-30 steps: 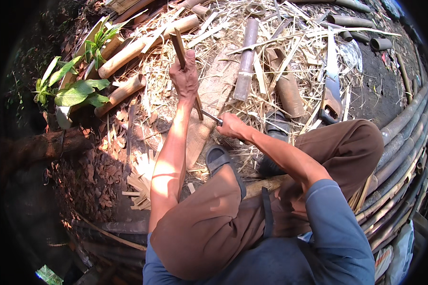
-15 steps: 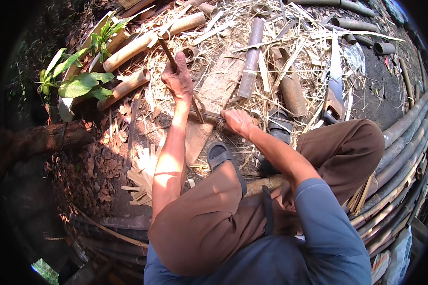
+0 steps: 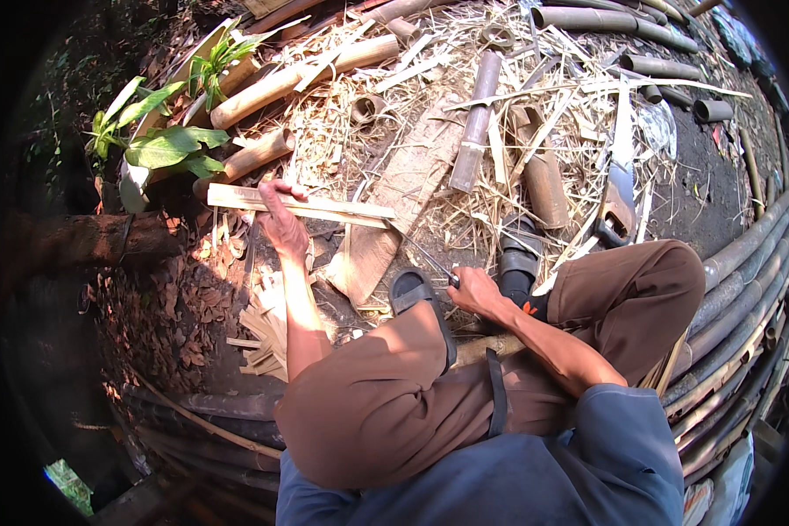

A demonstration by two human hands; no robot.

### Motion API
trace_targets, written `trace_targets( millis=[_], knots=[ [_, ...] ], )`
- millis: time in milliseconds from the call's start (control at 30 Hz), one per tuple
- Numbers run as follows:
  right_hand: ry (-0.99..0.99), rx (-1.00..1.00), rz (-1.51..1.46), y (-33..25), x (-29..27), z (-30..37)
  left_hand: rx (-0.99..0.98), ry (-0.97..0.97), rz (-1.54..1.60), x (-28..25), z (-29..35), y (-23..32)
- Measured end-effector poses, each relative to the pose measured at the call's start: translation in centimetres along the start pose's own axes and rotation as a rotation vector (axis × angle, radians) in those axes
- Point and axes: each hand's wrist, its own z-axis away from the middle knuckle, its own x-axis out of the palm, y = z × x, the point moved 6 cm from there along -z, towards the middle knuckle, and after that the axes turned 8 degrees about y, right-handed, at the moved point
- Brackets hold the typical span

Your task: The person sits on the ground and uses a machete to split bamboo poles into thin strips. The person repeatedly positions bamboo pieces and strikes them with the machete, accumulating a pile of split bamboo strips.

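A pale split bamboo strip (image 3: 346,209) lies level in my left hand (image 3: 284,230), whose fingers are wrapped around its middle. It looks parted lengthwise into two pieces that meet near the right end. In my right hand (image 3: 477,292) is the handle of a knife (image 3: 425,253). Its thin blade slants up and left, with the tip at the strip's right end; whether it is in the bamboo or only touching, I cannot tell. Beneath them is a flat wooden board (image 3: 403,188), slanting away from me.
A handsaw (image 3: 620,184) lies at the right, near bamboo tubes (image 3: 542,180). Shavings (image 3: 430,53) cover the ground ahead. Cut strips (image 3: 263,333) are piled beside my left forearm. Long poles (image 3: 736,263) line the right side. A leafy plant (image 3: 162,147) stands at the left.
My left hand has lowered and moved left, and the strip has turned from steep, with its dark side showing, to level and pale. My right hand and knife have come nearer to me.
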Motion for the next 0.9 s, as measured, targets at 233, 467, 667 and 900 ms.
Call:
trace_targets(
  millis=[233,467,667,900],
  knots=[
    [0.189,-0.038,0.116,1.1,-1.2,-2.5,-0.012,0.249,0.455,-5.9,-0.7,2.0],
    [0.446,-0.644,0.278,-15.9,-4.5,-1.9,-0.134,0.179,0.613,-8.2,1.5,2.9],
    [0.197,-0.748,-0.108,-15.6,-3.3,-0.1,-0.293,0.143,0.746,-5.7,4.2,4.3],
    [-0.162,-0.435,-0.290,-14.4,-2.8,3.1,-0.293,0.076,0.744,-7.6,4.3,3.2]
  ],
)
